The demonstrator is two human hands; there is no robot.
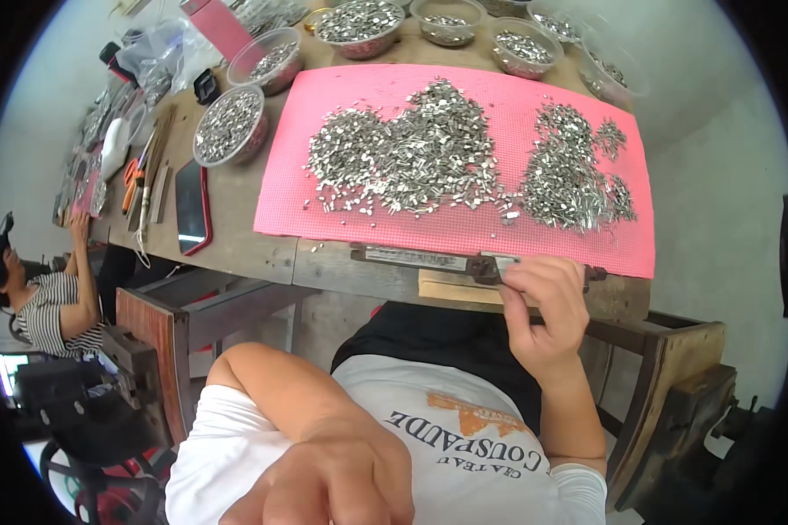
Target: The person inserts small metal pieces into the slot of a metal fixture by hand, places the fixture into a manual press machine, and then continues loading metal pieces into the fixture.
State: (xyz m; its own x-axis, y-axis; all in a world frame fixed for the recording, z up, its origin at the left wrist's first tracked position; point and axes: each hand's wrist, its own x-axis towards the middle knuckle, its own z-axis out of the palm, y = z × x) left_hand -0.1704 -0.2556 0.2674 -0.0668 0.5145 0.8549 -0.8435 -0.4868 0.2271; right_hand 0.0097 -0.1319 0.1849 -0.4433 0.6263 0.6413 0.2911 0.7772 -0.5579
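My right hand (547, 302) is at the front edge of the table, thumb and fingers pinched together over a long narrow metal bar fixture (411, 256) with a dark block on it. Whatever sits between the fingertips is too small to make out. A strip of pale wood (460, 287) lies under the fixture. My left hand (333, 472) is raised close to the camera, knuckles bent, its fingertips cut off by the lower edge. Beyond the fixture a pink textured mat (280, 201) bears a large pile of small silvery metal pieces (403, 153) and a smaller pile (565, 166) to its right.
Clear plastic bowls of metal pieces, one at the left (228, 127), line the mat's far side. Left of the mat lie a phone (193, 207), orange-handled scissors (131, 175) and a brush (158, 149). A pink bottle (217, 26) stands behind. Another person (57, 297) sits far left.
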